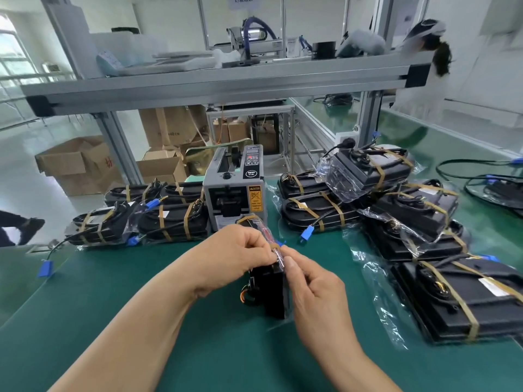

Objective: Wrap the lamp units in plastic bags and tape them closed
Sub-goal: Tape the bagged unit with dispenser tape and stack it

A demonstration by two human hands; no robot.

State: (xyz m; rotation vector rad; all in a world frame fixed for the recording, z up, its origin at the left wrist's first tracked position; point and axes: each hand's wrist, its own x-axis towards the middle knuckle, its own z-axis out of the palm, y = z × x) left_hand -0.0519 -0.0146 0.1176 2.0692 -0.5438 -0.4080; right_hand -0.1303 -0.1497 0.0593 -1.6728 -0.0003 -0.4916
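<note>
Mid-wrap, at the bag-closing step. The black rectangular lamp unit [271,292] stood on end on the green bench mat [141,306], near centre, just in front of the grey automatic tape dispenser [235,188]. I had the left hand [240,250] and right hand [314,281] both pinching the gathered top of the clear plastic bag [278,257] above the unit, fingertips almost touching. I couldn't tell whether a tape strip was in the pinch. Finished taped units were stacked left [141,219] and right [452,292]. My read on the next move: keep the fold tight with one hand, pull tan tape from the dispenser, and band it shut.
</note>
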